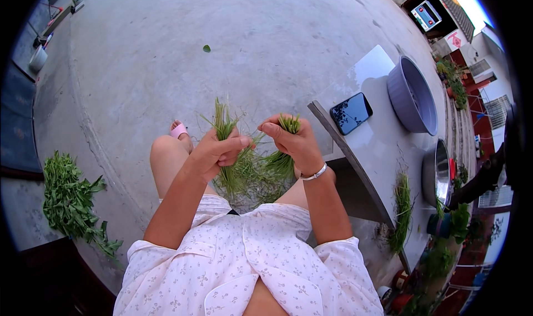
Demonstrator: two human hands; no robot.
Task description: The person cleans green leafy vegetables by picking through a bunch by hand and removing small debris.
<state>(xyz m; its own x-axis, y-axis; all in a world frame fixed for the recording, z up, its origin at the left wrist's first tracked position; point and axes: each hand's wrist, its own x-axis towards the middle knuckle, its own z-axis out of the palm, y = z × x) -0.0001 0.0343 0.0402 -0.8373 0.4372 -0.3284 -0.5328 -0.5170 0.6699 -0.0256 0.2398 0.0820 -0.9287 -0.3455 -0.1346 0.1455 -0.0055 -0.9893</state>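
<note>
Works over a grey concrete floor, beside a counter, with a heap of leafy greens at the left, grassy stalks strewn between the knees and a purple basin on the counter. Grasps one thin green bunch in the left hand and a second bunch in the right hand, fingers of each curled around its bunch. Has a dark phone on the counter and, farther out, a single leaf on the floor.
</note>
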